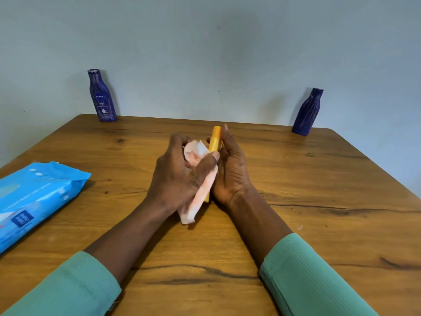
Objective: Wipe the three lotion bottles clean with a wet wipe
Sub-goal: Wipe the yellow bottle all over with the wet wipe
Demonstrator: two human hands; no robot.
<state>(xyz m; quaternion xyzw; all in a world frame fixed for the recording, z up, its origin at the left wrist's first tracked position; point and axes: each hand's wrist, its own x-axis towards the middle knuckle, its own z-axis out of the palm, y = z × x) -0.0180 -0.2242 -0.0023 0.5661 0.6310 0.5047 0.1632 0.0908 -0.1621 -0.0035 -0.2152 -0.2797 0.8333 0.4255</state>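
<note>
Yellow bottle (214, 139) sits gripped in the right hand (230, 165) above the table (296, 179), steadied so the left hand (175, 174), clutching the wet wipe (198, 197), can rub its side. Two blue bottles (101, 96) wait at the far edge.

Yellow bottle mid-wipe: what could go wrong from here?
The yellow bottle sits in the right hand, seemingly lightly held; the left hand rubbing the wipe along it could slip it loose. Both blue bottles stand at the table's far edge, so a careless reach might topple them.
</note>
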